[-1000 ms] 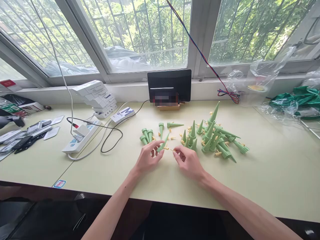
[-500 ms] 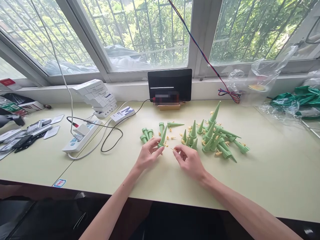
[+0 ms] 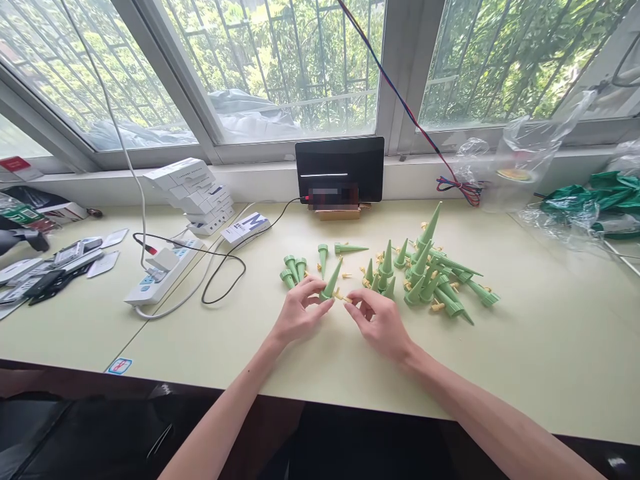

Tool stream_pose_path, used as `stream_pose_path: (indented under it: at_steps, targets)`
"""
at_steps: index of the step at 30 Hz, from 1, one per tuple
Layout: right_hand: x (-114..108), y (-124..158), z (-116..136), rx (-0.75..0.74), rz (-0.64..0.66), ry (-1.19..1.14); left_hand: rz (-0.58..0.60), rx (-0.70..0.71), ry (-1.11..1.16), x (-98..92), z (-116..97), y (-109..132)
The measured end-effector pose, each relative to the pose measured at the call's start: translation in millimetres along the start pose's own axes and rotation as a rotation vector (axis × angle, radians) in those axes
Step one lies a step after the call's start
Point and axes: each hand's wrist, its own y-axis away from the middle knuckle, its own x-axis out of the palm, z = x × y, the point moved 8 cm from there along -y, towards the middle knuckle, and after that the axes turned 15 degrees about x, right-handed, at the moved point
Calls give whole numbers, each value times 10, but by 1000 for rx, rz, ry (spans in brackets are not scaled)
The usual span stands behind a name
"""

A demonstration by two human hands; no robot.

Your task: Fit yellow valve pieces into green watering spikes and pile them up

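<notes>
My left hand (image 3: 301, 307) is closed around the base of a green plastic watering spike (image 3: 332, 280), whose tip points up and leans right. A small yellow valve (image 3: 337, 294) sticks out of the spike's side toward the right. My right hand (image 3: 376, 319) pinches a tiny yellow plastic piece (image 3: 347, 299) between thumb and fingertips, its end at or very near the valve; I cannot tell whether they join. Just behind my hands lie a loose yellow piece (image 3: 347, 275), a spike (image 3: 323, 259) standing tip-down in view and another spike (image 3: 351, 248) on its side.
Right of my hands is a heap of green spikes (image 3: 423, 267) with yellow valves. A few spikes (image 3: 290, 267) lie to the left. Farther back stand a dark tablet (image 3: 340, 160), a power strip (image 3: 165, 270), stacked white boxes (image 3: 200, 193) and plastic bags (image 3: 575, 200).
My left hand has tilted the spike and brought it slightly right, so its valve now meets or nearly meets the yellow piece in my right hand. The right hand has barely moved.
</notes>
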Motion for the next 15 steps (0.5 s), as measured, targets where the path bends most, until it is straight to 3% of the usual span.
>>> stream_pose_path:
  at_steps: [15]
  targets:
    - [-15,2,-3,-7,-22,8,84,-2,13,57,3,26]
